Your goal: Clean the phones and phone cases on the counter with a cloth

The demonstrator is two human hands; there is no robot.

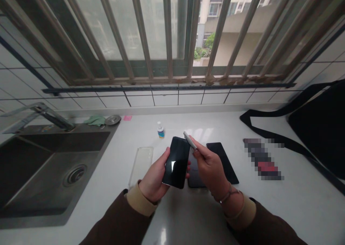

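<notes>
Left hand (153, 176) grips a glossy black smartphone (176, 162) — screen dark, glare-streaked — right hand (209, 167) pinching a white stick (190, 140)

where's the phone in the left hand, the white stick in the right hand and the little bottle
phone (176, 162), head view, on its dark glass
white stick (190, 140), head view, on its middle
little bottle (160, 130), head view, on its label

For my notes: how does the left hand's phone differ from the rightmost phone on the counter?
The held phone tilts up in the left hand; the rightmost phone lies flat on the counter. The held one shows glare; the flat one, partly behind the right hand, shows none. Both are dark.
</notes>
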